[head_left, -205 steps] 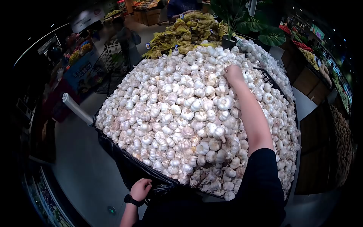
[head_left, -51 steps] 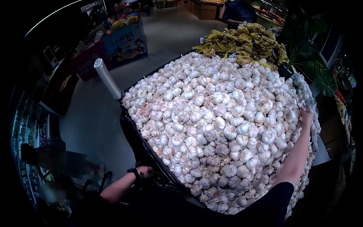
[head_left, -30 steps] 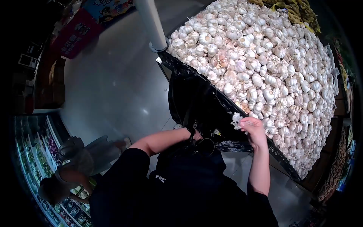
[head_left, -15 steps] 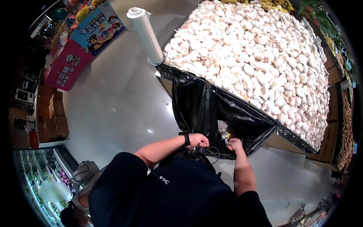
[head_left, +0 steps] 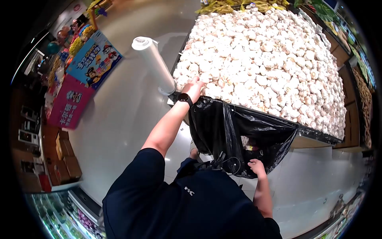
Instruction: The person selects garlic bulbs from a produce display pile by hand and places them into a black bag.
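Observation:
White garlic bulbs (head_left: 262, 59) are heaped on a large dark-edged stand. My left hand (head_left: 193, 88), with a black watch on its wrist, reaches over the near left corner of the heap, fingers somewhat apart beside the bulbs. Below the stand's edge hangs a black plastic bag (head_left: 213, 125), its mouth open and some pale and yellow scraps (head_left: 250, 145) showing inside. My right hand (head_left: 257, 166) is at the near rim of that bag, its fingers loosely bent and slightly apart, with nothing visible between them.
A roll of clear plastic bags (head_left: 155, 63) stands upright at the stand's left corner. Yellow net bags (head_left: 234, 7) lie behind the garlic. Printed pink (head_left: 71, 101) and blue (head_left: 94, 59) display boxes, brown cartons (head_left: 67, 159) and a refrigerated shelf (head_left: 55, 217) are on the left.
My left hand has gone from my waist up to the garlic's corner. My right hand, which held pale flaky scraps over the bag, now shows none. The person at lower left is out of view.

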Demonstrator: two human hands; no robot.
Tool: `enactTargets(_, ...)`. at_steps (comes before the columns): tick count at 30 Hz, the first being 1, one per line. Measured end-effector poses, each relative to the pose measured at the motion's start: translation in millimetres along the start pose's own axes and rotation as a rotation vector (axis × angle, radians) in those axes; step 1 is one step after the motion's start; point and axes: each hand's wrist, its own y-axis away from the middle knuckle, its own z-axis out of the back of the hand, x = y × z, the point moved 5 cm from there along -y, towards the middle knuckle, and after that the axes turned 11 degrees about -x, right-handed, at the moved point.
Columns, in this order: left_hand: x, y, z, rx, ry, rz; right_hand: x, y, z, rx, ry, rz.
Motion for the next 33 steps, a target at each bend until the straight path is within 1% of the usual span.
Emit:
enactTargets(1,4.0,-4.0,-2.9,-0.039,0.026,-0.019,-1.9,1.5,-5.5,-0.022,-0.013,-0.055)
enactTargets(2,7.6,-6.5,-2.3,-0.074,0.051,-0.034,-12.8,-0.3,-15.3,-0.071,0.034,-0.054)
enactTargets(3,10.2,-9.8,-1.8,-0.102,0.026,-0.076,-27.7,-2.7,-28.4,-0.09,0.005,-0.063)
enactTargets(4,9.6,-10.7,4.0,-0.199,0.038,-0.116,-45.2,-5.0,-42.0,-0.106,-0.019,-0.071)
enactTargets(5,14.9,-13.2,3.9,-0.224,0.067,-0.146,-56.1,-5.5,-54.0,-0.103,-0.04,-0.056)
enactTargets(6,19.0,-15.9,3.5,-0.254,0.095,-0.178,-30.1,10.9,-51.3,-0.052,-0.067,-0.182)
enactTargets(7,21.2,-16.4,1.1,-0.244,0.108,-0.188,-15.6,18.2,-51.8,-0.08,-0.048,-0.248)
enactTargets(8,22.7,-16.4,2.5,-0.296,0.157,-0.172,-10.5,24.8,-53.1,-0.107,-0.029,-0.311)
enactTargets(9,24.6,-18.7,5.0,-0.353,0.206,-0.155,-2.2,28.7,-54.1,-0.118,-0.032,-0.32)
enactTargets(12,31.0,-19.6,-1.1,-0.33,0.165,-0.172,7.8,34.9,-60.6,-0.055,-0.093,-0.374)
enactTargets(14,30.7,-18.5,1.6,-0.366,0.178,-0.184,13.3,38.9,-58.2,-0.031,-0.06,-0.414)
enactTargets(16,30.4,-20.6,4.0,-0.403,0.188,-0.177,20.5,37.8,-54.8,-0.048,-0.074,-0.436)
enactTargets(17,33.8,-22.8,3.6,-0.391,0.207,-0.143,16.2,35.5,-54.9,-0.067,-0.106,-0.461)
enactTargets(18,34.3,-21.9,2.0,-0.385,0.204,-0.152,9.6,36.4,-56.3,-0.083,-0.138,-0.49)
enactTargets(20,37.4,-20.6,5.1,-0.464,0.377,-0.124,9.3,36.8,-62.5,-0.098,-0.174,-0.497)
enactTargets(21,38.6,-18.8,2.7,-0.416,0.373,-0.148,14.7,38.8,-62.6,-0.124,-0.117,-0.44)
enactTargets(22,39.0,-18.3,1.7,-0.411,0.371,-0.156,19.6,41.1,-62.3,-0.15,-0.06,-0.385)
enactTargets(24,29.6,-13.4,2.5,-0.345,0.316,-0.219,3.4,36.3,-79.3,-0.11,-0.084,-0.376)
enactTargets(25,26.7,-12.9,3.1,-0.258,0.268,-0.151,3.0,33.2,-84.4,-0.097,-0.041,-0.332)
enactTargets(26,21.7,-14.5,4.9,-0.255,0.263,-0.153,10.8,32.3,-87.2,-0.083,0.001,-0.287)
enactTargets(28,18.2,-22.6,-1.3,-0.131,0.14,-0.047,19.3,34.6,-88.2,-0.056,-0.013,-0.322)
enactTargets(29,17.2,-26.4,-4.2,-0.058,0.09,-0.008,20.0,33.7,-88.3,-0.068,0.055,-0.313)
enactTargets(30,15.3,-30.1,-7.6,-0.056,0.084,-0.011,20.9,33.1,-89.3,-0.08,0.122,-0.304)
enactTargets(33,17.9,-33.6,-18.2,-0.118,0.024,0.05,29.2,33.5,-86.7,-0.047,0.16,-0.328)
